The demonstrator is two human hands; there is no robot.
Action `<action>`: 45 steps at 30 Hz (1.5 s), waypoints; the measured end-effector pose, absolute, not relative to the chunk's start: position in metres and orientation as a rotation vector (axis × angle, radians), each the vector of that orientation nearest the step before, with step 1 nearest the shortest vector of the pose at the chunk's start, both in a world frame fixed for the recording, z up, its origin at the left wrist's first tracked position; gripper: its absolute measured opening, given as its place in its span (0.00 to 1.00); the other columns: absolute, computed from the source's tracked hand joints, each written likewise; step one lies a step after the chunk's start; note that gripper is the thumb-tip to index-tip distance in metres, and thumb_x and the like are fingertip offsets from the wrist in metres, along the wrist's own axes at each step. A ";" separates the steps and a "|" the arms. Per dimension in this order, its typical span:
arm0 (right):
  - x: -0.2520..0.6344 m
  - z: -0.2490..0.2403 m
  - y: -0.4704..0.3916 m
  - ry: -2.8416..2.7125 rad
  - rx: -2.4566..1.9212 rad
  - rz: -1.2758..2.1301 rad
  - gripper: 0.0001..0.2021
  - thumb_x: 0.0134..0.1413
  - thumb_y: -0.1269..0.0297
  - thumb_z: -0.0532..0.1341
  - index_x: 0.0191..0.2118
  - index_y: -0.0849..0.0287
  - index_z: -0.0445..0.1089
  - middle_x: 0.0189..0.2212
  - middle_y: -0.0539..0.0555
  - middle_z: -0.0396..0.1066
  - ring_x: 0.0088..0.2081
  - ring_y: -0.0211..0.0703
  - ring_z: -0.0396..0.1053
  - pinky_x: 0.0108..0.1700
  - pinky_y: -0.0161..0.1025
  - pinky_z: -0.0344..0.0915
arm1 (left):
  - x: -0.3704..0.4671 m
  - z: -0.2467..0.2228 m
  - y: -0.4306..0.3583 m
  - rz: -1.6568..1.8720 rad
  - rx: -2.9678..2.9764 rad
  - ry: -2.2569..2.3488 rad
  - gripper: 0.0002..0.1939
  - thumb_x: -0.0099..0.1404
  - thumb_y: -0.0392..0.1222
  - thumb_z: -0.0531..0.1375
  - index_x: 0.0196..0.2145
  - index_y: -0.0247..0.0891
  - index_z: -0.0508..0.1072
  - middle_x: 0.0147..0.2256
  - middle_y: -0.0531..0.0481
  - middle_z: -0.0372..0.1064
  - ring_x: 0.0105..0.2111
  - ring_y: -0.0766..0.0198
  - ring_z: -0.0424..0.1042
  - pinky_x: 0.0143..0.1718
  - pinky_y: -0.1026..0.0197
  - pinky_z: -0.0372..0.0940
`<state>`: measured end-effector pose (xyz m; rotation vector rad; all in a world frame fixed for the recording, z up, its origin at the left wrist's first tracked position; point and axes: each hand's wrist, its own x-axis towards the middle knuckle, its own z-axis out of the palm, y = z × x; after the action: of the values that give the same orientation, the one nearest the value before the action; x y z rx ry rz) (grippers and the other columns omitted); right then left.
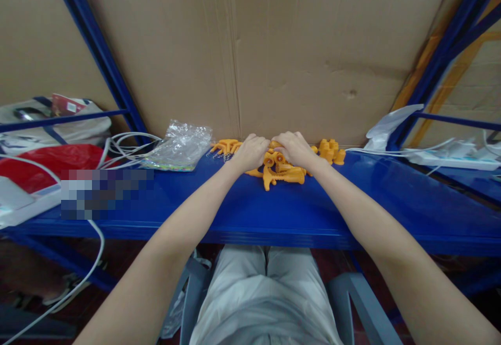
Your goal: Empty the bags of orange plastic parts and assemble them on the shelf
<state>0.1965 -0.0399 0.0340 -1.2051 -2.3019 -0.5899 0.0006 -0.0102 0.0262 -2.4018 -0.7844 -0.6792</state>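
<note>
Both hands are close together over a pile of orange-yellow plastic parts near the cardboard backing. My left hand (254, 152) is closed, its fingertips meeting my right hand (293, 149) at an orange plastic part (276, 145). The right hand is curled around that part too, and most of it is hidden by fingers. Just below lie orange handle-like pieces (289, 175), one with a hammer-shaped end, and short round pieces with hollow ends (269, 160). Left of my hands are branched orange pieces (226, 146) with thin metal spirals. Orange stepped cylinders (331, 152) stand to the right.
The blue shelf (274, 214) has upright cardboard (293, 58) behind it and blue posts (102, 58) at the sides. A clear plastic bag (182, 144), white cables (131, 139) and a red bag (55, 162) lie left. A white power strip (456, 159) is right.
</note>
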 end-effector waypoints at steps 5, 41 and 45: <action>0.200 0.033 -0.035 -2.304 -1.090 -0.693 0.14 0.67 0.67 0.51 0.49 0.59 0.73 0.42 0.62 0.76 0.45 0.54 0.66 0.46 0.45 0.52 | 0.000 0.032 -0.012 -0.673 -2.485 -0.833 0.11 0.66 0.33 0.50 0.36 0.35 0.73 0.35 0.39 0.76 0.39 0.52 0.75 0.46 0.51 0.61; 0.191 0.026 -0.041 -2.343 -0.848 -0.898 0.19 0.69 0.73 0.44 0.54 0.55 0.69 0.48 0.59 0.75 0.52 0.50 0.66 0.62 0.57 0.44 | -0.027 0.054 -0.013 -1.010 -3.593 -1.377 0.08 0.59 0.40 0.58 0.26 0.36 0.73 0.20 0.52 0.59 0.21 0.68 0.55 0.25 0.61 0.55; 0.191 0.026 -0.039 -2.359 -0.862 -0.908 0.17 0.69 0.71 0.46 0.53 0.57 0.69 0.47 0.60 0.75 0.50 0.50 0.66 0.62 0.56 0.44 | -0.026 0.052 -0.014 -1.016 -3.466 -1.371 0.10 0.61 0.41 0.57 0.25 0.36 0.72 0.20 0.54 0.59 0.21 0.68 0.56 0.26 0.62 0.55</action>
<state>0.1905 -0.0387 0.0264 -0.8620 -2.3590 -0.9083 -0.0256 -0.0136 0.0520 -3.4657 -1.3709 -1.0160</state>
